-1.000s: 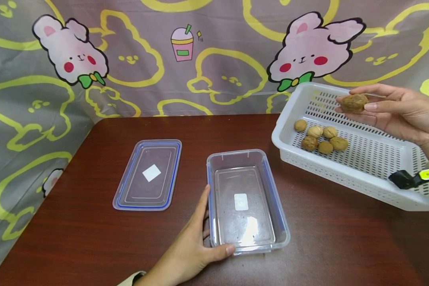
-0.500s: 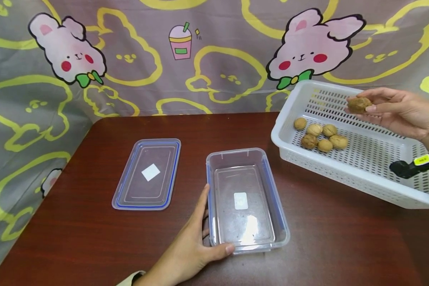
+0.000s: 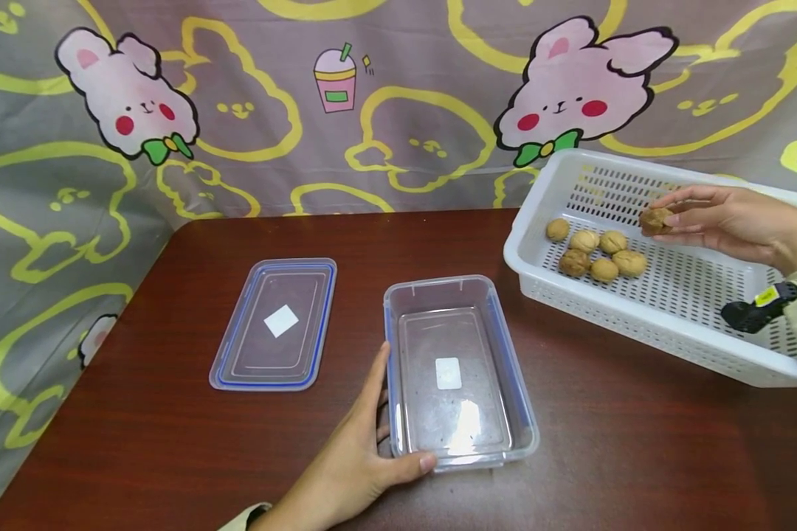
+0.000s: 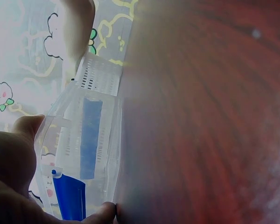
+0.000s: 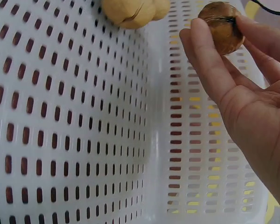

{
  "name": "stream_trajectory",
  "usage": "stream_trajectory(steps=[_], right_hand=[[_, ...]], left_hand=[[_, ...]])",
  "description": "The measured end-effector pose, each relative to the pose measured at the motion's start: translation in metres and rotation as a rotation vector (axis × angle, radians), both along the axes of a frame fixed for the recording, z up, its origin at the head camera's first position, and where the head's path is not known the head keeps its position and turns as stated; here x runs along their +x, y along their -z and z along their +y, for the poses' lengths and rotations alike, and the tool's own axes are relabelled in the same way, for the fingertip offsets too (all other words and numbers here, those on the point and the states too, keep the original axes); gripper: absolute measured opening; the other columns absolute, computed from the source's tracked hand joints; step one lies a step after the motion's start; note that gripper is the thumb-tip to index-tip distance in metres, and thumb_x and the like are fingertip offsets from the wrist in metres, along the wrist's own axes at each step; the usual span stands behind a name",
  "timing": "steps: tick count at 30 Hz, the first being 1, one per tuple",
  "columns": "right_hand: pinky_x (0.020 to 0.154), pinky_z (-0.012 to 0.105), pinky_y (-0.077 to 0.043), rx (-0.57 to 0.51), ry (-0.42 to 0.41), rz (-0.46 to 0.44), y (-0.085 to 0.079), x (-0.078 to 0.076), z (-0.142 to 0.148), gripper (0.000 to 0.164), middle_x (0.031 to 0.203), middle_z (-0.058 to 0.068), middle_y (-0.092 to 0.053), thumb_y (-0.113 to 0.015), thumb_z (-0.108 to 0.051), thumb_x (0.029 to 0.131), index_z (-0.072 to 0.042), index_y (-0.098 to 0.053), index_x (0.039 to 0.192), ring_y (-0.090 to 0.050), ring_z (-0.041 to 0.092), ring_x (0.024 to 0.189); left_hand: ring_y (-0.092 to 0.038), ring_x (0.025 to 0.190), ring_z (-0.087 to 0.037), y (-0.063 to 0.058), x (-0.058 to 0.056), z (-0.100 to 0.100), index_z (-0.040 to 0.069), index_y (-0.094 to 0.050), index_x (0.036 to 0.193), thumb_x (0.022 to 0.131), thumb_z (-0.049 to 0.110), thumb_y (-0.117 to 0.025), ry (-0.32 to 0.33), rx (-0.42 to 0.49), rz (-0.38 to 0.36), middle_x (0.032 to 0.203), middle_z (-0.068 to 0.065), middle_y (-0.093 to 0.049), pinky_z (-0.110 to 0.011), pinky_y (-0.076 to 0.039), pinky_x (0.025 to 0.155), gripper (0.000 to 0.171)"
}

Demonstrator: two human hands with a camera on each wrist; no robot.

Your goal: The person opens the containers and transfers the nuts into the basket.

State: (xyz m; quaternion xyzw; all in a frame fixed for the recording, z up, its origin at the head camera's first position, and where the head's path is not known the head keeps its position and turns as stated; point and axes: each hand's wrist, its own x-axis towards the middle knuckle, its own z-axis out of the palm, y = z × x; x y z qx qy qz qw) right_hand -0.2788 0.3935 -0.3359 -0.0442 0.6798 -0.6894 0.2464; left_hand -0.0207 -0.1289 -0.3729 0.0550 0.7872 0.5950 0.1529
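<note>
My right hand [image 3: 744,221] pinches a brown walnut [image 3: 654,220] between thumb and fingertips, above the white perforated basket [image 3: 637,313]. The right wrist view shows the same walnut [image 5: 227,37] from close up, a dark seam across its shell. Several other walnuts [image 3: 604,270] lie grouped at the basket's left end. With thumb over the near rim and fingers along the left wall, my left hand [image 3: 352,464] holds a clear plastic food container [image 3: 432,435]. Only a white label shows inside it. In the left wrist view, thumb and fingers span the container's end.
A clear lid [image 3: 259,361] with a blue seal and a white label lies flat left of the container. All stand on a dark red-brown table [image 3: 173,442]. A patterned cloth [image 3: 272,162] hangs behind the table and along its left side.
The right hand has moved slightly lower over the basket, and the pinched walnut has turned in its fingers. The left hand and the container stay in place.
</note>
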Motion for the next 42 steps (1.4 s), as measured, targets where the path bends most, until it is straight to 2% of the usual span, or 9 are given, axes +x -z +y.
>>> stream_trajectory(steps=[6,11,16,22,29,35,40,42], right_hand=[[0.089,0.03,-0.064,0.3,-0.054,0.025,0.005,-0.003,0.0,0.05,0.111,-0.018,-0.068,-0.044,0.005,0.108,-0.033,-0.077,0.11,-0.069,0.004,0.101],[0.091,0.027,-0.063,0.437,-0.041,-0.008,0.006,-0.003,-0.003,0.052,0.106,-0.024,-0.064,-0.048,0.002,0.107,-0.042,-0.073,0.1,-0.068,0.0,0.099],[0.089,0.025,-0.063,0.531,-0.045,0.003,0.003,-0.001,-0.005,0.048,0.1,-0.022,-0.065,-0.05,0.002,0.107,-0.042,-0.069,0.098,-0.068,0.0,0.095],[0.091,0.025,-0.062,0.606,-0.068,0.022,0.003,-0.001,-0.009,0.041,0.103,-0.02,-0.064,-0.053,0.003,0.104,-0.035,-0.068,0.107,-0.066,-0.003,0.096],[0.087,0.018,-0.06,0.629,-0.113,0.048,0.005,0.0,-0.01,0.049,0.099,-0.03,-0.066,-0.054,0.001,0.104,-0.045,-0.069,0.098,-0.064,-0.007,0.096],[0.085,0.017,-0.058,0.641,-0.126,0.06,0.002,0.0,-0.009,0.055,0.1,-0.035,-0.064,-0.052,0.003,0.104,-0.049,-0.069,0.096,-0.062,-0.009,0.096],[0.084,0.017,-0.057,0.698,-0.107,0.08,-0.001,0.0,-0.007,0.044,0.101,-0.038,-0.061,-0.058,-0.003,0.104,-0.045,-0.068,0.104,-0.059,-0.012,0.096],[0.087,0.023,-0.06,0.73,-0.093,0.095,-0.003,-0.001,-0.007,0.034,0.1,-0.037,-0.061,-0.06,-0.006,0.104,-0.038,-0.07,0.112,-0.059,-0.013,0.095]], left_hand=[[-0.044,0.147,-0.038,0.001,0.0,0.0,0.034,-0.003,0.17,0.077,0.021,-0.094,0.002,0.0,-0.006,0.163,-0.024,-0.037,-0.05,-0.052,0.111,0.131],[-0.045,0.146,-0.038,0.001,0.001,0.0,0.034,-0.003,0.169,0.077,0.021,-0.094,0.002,0.001,-0.008,0.162,-0.024,-0.037,-0.05,-0.052,0.111,0.131],[-0.047,0.144,-0.038,0.0,0.001,0.0,0.034,-0.003,0.169,0.077,0.021,-0.094,-0.002,0.002,-0.008,0.161,-0.025,-0.039,-0.048,-0.054,0.11,0.131],[-0.044,0.147,-0.038,0.0,0.001,0.0,0.034,-0.003,0.17,0.077,0.021,-0.094,-0.005,0.0,-0.011,0.163,-0.024,-0.036,-0.053,-0.052,0.112,0.131],[-0.042,0.148,-0.039,0.001,0.001,0.0,0.033,-0.003,0.17,0.077,0.02,-0.094,-0.004,0.014,-0.008,0.164,-0.023,-0.035,-0.052,-0.052,0.112,0.13],[-0.043,0.147,-0.038,0.0,0.0,0.0,0.034,-0.004,0.169,0.077,0.02,-0.094,0.0,0.015,-0.012,0.164,-0.023,-0.035,-0.052,-0.052,0.112,0.13],[-0.043,0.147,-0.038,0.0,0.001,0.001,0.034,-0.003,0.169,0.077,0.021,-0.094,0.004,0.01,-0.011,0.164,-0.023,-0.035,-0.052,-0.052,0.112,0.13],[-0.043,0.148,-0.038,0.0,0.001,0.0,0.034,-0.003,0.169,0.077,0.021,-0.094,0.005,0.008,-0.01,0.164,-0.023,-0.035,-0.053,-0.052,0.112,0.13]])
